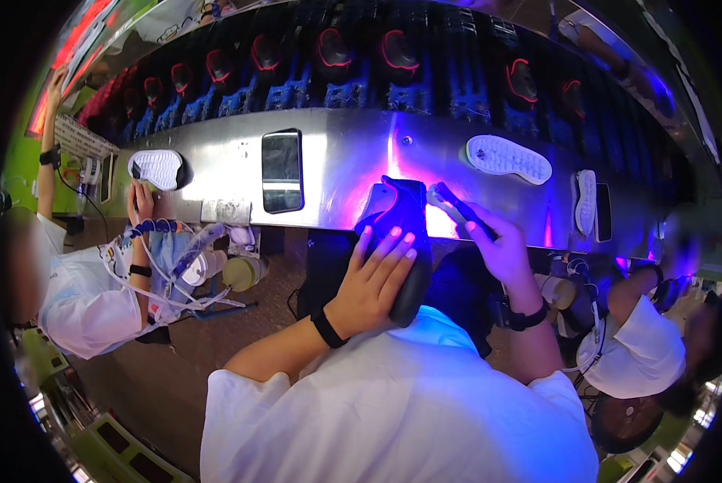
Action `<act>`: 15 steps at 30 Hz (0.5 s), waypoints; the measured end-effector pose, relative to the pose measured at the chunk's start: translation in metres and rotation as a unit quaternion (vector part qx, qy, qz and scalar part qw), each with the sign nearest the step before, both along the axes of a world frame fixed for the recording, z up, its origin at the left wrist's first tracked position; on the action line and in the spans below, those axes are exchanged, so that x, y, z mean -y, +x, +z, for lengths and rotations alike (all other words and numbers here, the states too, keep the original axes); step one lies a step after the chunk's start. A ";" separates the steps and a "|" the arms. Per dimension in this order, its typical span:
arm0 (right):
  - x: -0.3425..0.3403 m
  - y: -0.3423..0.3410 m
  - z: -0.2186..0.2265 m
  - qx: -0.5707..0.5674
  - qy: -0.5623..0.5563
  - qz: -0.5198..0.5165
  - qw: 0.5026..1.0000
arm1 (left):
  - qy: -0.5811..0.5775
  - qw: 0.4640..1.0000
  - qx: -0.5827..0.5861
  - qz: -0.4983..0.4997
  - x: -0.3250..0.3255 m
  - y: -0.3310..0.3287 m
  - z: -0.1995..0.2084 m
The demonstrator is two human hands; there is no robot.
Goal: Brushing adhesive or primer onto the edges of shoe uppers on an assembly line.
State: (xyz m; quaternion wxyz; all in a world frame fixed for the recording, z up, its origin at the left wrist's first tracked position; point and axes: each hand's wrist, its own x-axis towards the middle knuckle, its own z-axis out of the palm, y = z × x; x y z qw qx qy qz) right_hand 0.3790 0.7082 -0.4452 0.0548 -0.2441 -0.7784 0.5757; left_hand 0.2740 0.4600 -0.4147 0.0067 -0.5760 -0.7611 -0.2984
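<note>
My left hand (pixel 374 280) is laid across a dark shoe upper (pixel 405 211) with a thin red line, its fingers spread over the side and gripping it. The upper is held in front of the metal table's near edge, one end toward the table and the other toward my body. In my right hand (pixel 499 248) is a brush (pixel 455 206) with a dark handle, its head pointing left, close to the upper's far end. Bright purple-blue light falls on both hands. My left thumb is hidden.
On the metal table (pixel 337 161) lie a phone (pixel 283 171), a white shoe sole (pixel 509 158) and, farther left, another sole (pixel 156 168). Behind runs a rack (pixel 280 92) carrying several dark, red-lined uppers. Co-workers sit left and right. A tub (pixel 244 274) and hoses stand left.
</note>
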 end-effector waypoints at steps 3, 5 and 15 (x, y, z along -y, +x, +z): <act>-0.001 -0.005 -0.014 -0.003 0.022 0.005 1.000 | -0.013 1.000 0.007 -0.020 0.008 -0.002 -0.004; 0.001 -0.002 -0.014 0.011 0.005 0.022 1.000 | -0.009 0.999 0.002 -0.030 0.009 -0.001 -0.008; 0.044 0.069 0.013 0.087 -0.183 0.005 0.979 | 0.003 0.999 -0.002 -0.054 0.013 -0.006 -0.018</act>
